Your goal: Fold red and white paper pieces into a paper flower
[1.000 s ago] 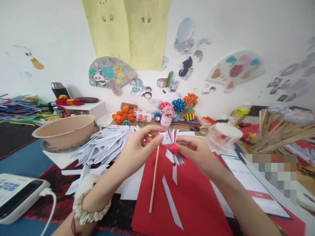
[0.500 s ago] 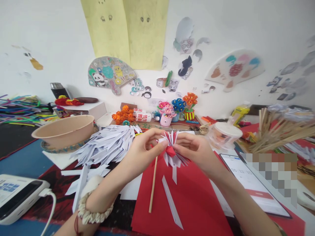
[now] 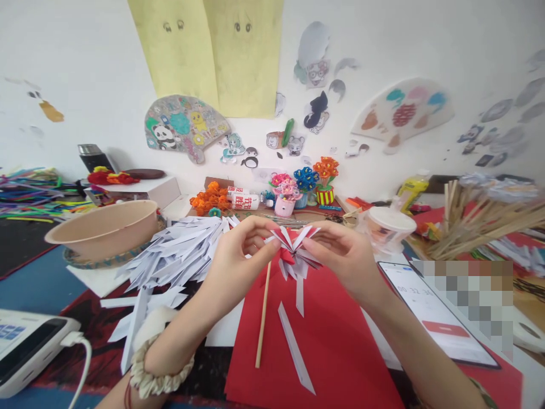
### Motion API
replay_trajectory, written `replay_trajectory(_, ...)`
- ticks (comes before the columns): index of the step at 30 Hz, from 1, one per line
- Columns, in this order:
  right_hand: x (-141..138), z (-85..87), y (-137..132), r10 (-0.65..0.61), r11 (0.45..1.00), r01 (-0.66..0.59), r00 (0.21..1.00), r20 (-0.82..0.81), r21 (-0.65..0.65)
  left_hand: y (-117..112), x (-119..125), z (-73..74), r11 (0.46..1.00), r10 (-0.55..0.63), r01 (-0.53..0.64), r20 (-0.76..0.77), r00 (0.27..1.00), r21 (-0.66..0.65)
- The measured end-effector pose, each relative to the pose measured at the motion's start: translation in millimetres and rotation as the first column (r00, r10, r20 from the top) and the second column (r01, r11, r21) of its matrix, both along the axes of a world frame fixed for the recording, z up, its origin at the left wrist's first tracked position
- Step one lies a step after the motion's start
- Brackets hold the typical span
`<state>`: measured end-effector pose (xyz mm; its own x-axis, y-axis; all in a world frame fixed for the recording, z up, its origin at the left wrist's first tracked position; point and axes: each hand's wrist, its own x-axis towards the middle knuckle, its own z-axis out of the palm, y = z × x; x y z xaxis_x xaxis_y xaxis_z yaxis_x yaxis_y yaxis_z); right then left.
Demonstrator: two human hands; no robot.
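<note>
Lying left of the grip, a heap of folded white strips (image 3: 179, 244) is not built into the work. Next to the right, the left hand (image 3: 240, 253) pinches the near edge of a red-and-white paper piece (image 3: 301, 267) between thumb and fingers. Below that hand, a wooden stick (image 3: 263, 318) rests apart from the piece on red paper (image 3: 340, 352). At the centre, the piece sits between both sets of fingertips, above the red paper; its folds already fan out around a red part, so the assembly appears well advanced, though the spread looks uneven and its shaping seems unfinished. Directly below the grip are a loose white strip (image 3: 297, 349) and a shorter strip (image 3: 300, 298); whether the latter joins the piece cannot be told. To the right, the right hand (image 3: 347, 255) pinches the opposite edge, its rear fingers partly hidden. Farther right lies a phone (image 3: 434, 312).
</note>
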<state>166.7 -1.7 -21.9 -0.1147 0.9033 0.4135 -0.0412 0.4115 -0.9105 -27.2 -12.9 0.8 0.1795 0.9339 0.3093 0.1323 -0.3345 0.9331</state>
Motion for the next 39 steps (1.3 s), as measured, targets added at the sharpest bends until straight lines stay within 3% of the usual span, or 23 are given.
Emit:
replay_trajectory(6, 2, 0.1, 3, 0.019, 0.999, -0.021, 0.998, -0.055, -0.044, -1, 0, 4.0, 1.0, 0.016, -0.014, 0.068, 0.998, -0.027)
replay_trajectory(15, 4, 0.1, 6, 0.103, 0.989, -0.106, 0.994, -0.03, -0.102, 1, 1, 0.0, 0.979, 0.026, 0.0, 0.124, 0.992, -0.205)
replay_trajectory(19, 6, 1.2, 7, 0.099, 0.989, -0.097, 0.995, 0.009, -0.109, 4, 1, 0.1, 0.971, 0.034, -0.004, 0.12, 0.992, -0.24)
replay_trajectory(25, 7, -1.4, 8, 0.212, 0.975, -0.202, 0.971, 0.114, -0.094, 2, 5, 0.4, 0.962, 0.023, 0.006, 0.103, 0.994, -0.274)
replay_trajectory(39, 7, -7.9, 12, 0.112, 0.992, -0.12, 0.971, 0.212, 0.026, 2, 5, -3.2, 0.957, -0.009, 0.029, 0.071, 0.997, -0.287)
